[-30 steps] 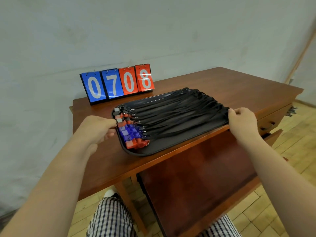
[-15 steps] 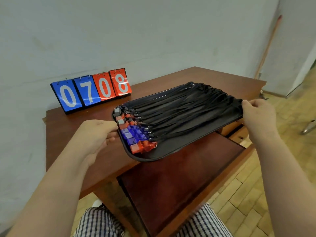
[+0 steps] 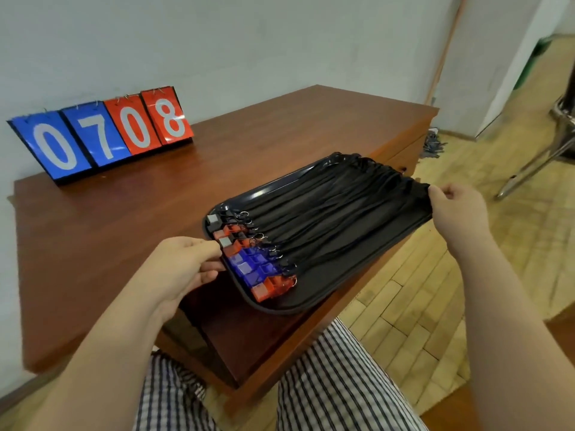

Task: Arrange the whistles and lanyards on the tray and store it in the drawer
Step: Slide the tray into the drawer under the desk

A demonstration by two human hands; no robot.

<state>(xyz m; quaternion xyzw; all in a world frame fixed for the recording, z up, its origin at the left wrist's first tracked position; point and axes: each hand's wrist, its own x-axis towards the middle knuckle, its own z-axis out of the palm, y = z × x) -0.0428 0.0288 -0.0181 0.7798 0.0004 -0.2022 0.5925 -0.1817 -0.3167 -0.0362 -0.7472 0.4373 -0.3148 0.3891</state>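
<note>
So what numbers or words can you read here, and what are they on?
"07": white digits on the two blue cards of the flip scoreboard.
"08": white digits on its two red cards.
Nothing readable shows on the whistles or the tray.

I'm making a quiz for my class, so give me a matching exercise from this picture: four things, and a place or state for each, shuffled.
1 scoreboard
2 whistles
3 right hand
4 drawer

A pulled open
B left end of tray
C back of desk
D holds right end of tray

Pairs: 1-C, 2-B, 3-D, 4-A
</note>
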